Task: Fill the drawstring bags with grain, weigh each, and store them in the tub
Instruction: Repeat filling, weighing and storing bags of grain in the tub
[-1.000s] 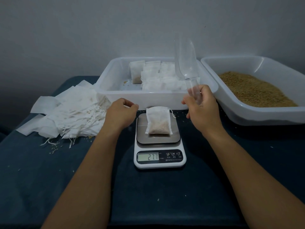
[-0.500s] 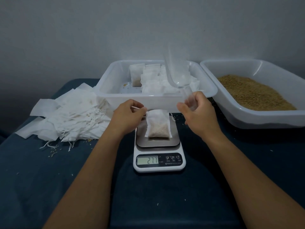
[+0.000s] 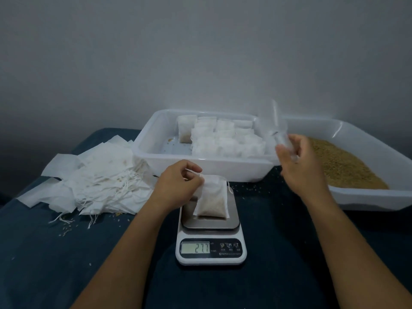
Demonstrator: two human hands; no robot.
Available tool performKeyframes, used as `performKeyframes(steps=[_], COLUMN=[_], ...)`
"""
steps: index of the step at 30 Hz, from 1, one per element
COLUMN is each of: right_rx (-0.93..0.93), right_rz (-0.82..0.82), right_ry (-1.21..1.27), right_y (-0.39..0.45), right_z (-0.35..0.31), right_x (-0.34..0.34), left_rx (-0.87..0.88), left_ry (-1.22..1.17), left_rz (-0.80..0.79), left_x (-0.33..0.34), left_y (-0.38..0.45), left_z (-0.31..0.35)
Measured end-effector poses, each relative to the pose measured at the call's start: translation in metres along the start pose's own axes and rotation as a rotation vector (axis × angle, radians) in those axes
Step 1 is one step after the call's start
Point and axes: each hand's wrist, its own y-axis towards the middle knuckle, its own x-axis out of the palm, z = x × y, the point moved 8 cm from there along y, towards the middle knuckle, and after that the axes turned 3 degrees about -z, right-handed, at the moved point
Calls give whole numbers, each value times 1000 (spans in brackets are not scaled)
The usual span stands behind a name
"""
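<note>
Left hand (image 3: 178, 181) pinching the top corner of the filled bag (image 3: 211, 200) sitting on the scale (image 3: 210, 250), ready to lift toward the tub (image 3: 200, 168) behind, right hand (image 3: 298, 161) gripping a blurred, seemingly clear scoop (image 3: 277, 128) clear of the pan.

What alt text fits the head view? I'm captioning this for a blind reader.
A left hand pinches the top of a grain-filled drawstring bag on a kitchen scale reading 27.7, while the right hand holds a clear scoop. Behind sit a tub of filled bags and a grain tray; empty bags lie left.
</note>
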Motion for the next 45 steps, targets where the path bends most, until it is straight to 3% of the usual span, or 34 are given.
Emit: performKeyframes(steps=[6, 9, 12, 18, 21, 24, 25, 27, 30, 33, 39, 45], right_rx=[169, 334, 355, 318, 237, -90, -214, -406, -581, -594, -532, -529], right_rz=[52, -144, -390, -505, -381, -129, -155, -395, -647, -754, -697, -828], right_ry=[-442, -702, -919, -1118, -1026, -615, -443, -214, -252, -343, -324, -376], right_y=[58, 80, 81, 68, 66, 55, 44, 11, -24, -30, -17, -18], right_z=[40, 71, 92, 99, 74, -4, -33, -88, -124, -120, -95, -86], right_x=[-64, -71, -56, -46, -47, -46, -40, -13, 25, 54, 67, 87], left_rx=[148, 210, 269, 357, 369, 384, 391, 410, 432, 427, 417, 402], left_ry=[-79, -144, -215, -284, -312, -315, -310, -299, -301, -305, -284, -242], left_rz=[-26, -28, -34, -24, -13, -5, -2, 5, 17, 26, 51, 57], left_x=[2, 1, 0, -3, -3, -1, -1, -2, -4, -5, -7, -6], left_y=[-5, -8, -10, -17, -19, -20, -20, -22, -25, -25, -26, -25], left_z=[21, 31, 37, 49, 51, 55, 56, 58, 60, 60, 60, 57])
